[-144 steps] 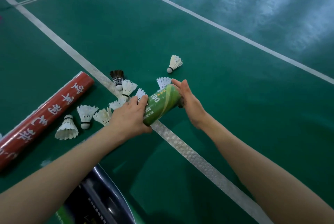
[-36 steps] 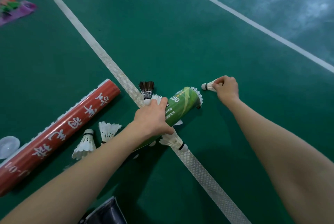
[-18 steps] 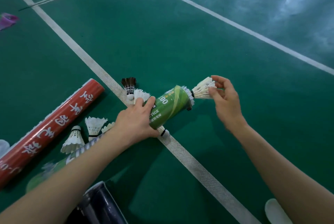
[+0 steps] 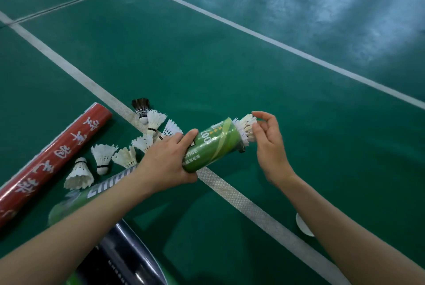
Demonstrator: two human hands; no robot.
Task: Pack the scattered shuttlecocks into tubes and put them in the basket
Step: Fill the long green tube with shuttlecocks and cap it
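Gripping a green printed cardboard tube [image 4: 213, 144] around its body, the left hand [image 4: 165, 160] has its fingers [image 4: 184, 138] curled over the top and the thumb tucked beneath. The tube is held tilted above the green court floor [image 4: 253, 73], with its open mouth towards the right hand [image 4: 270, 144]. Its rear length runs back under the left forearm.

A white feather shuttlecock [image 4: 247, 127] sits cork-first in that mouth, with only its feather skirt showing. The right fingers [image 4: 262, 114] are loosely curled. The forefinger arches over the top of the skirt and the thumb lies against the feather tips, a light pinch. The remaining fingers hang relaxed behind.

Just beyond the left fingers, several loose white shuttlecocks [image 4: 103, 156] lie scattered on the floor, some on their sides and one standing on its feathers. A black-feathered shuttlecock [image 4: 141, 107] rests at the far edge of the cluster, on the white court line [image 4: 230, 192] that passes below the held tube. Farther out from the left fingers, past the cluster, a long red cardboard tube with white characters [image 4: 53, 156] lies flat.

Well back from the right fingers, beside the right forearm, a round white lid [image 4: 303, 225] lies on the floor, partly hidden. Under the left forearm, a dark glossy container [image 4: 124, 259] shows at the bottom edge.
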